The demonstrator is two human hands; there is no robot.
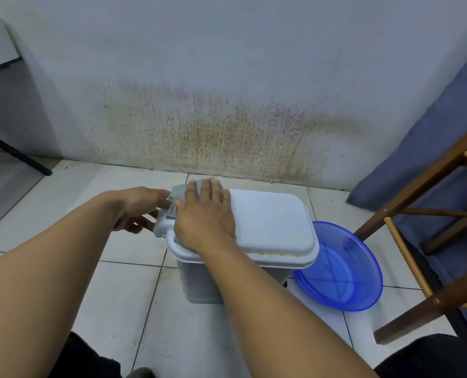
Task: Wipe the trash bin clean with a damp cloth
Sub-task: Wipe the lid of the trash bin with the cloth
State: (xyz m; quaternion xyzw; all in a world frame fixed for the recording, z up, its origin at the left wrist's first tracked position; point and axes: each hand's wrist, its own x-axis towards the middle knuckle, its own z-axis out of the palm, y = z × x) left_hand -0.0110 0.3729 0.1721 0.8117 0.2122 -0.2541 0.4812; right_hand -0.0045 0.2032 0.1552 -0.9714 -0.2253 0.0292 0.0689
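Observation:
A small white trash bin with a closed rounded lid stands on the tiled floor near the wall. A grey cloth lies on the lid's far left corner. My right hand lies flat on the cloth with straight fingers, pressing it onto the lid. My left hand is at the bin's left end, fingers loosely extended, fingertips touching the cloth's edge and the lid's hinge part. Yellowish specks show along the lid's front rim.
A blue plastic basin sits on the floor right of the bin, touching it. A wooden stool frame and a blue-covered mattress stand at the right. A stained wall is behind; a black table leg at the left.

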